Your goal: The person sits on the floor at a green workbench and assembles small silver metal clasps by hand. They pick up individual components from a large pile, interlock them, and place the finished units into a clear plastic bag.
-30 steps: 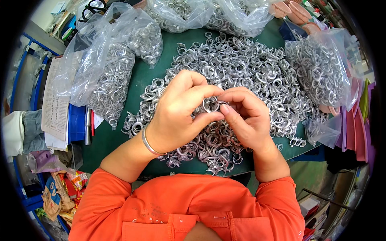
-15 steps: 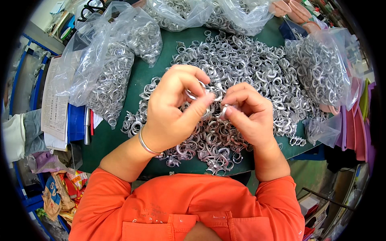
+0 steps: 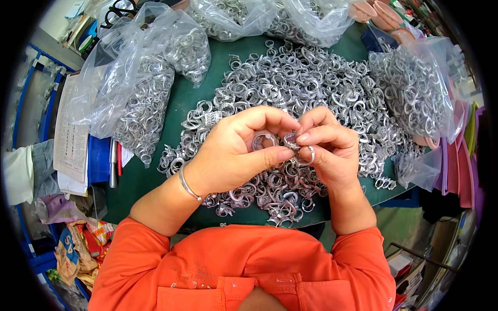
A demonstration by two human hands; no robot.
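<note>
Above a heap of silvery metal rings (image 3: 290, 78), my two hands meet at the fingertips. My left hand (image 3: 241, 142) is curled closed, with a silver ring (image 3: 264, 136) in the hollow between thumb and fingers. Pinched where the fingertips meet is another metal ring (image 3: 291, 141); my right hand (image 3: 334, 147) is closed on it. One more thin ring (image 3: 311, 154) shows at the right thumb and fingers; whether it is held or worn I cannot tell. A silver bangle (image 3: 188, 184) circles my left wrist. Darker, reddish-looking rings (image 3: 275, 181) lie just below the hands.
Clear plastic bags of rings stand at the left (image 3: 142, 98), along the back (image 3: 311, 23) and at the right (image 3: 415, 88) of the green table (image 3: 189, 109). Papers (image 3: 72, 129) and a blue bin (image 3: 98, 158) are at the left. Pink baskets (image 3: 384, 15) sit at the far right.
My hands have come together and slightly lower; the left hand has turned so the ring in it shows more. A ring is now pinched between both hands' fingertips.
</note>
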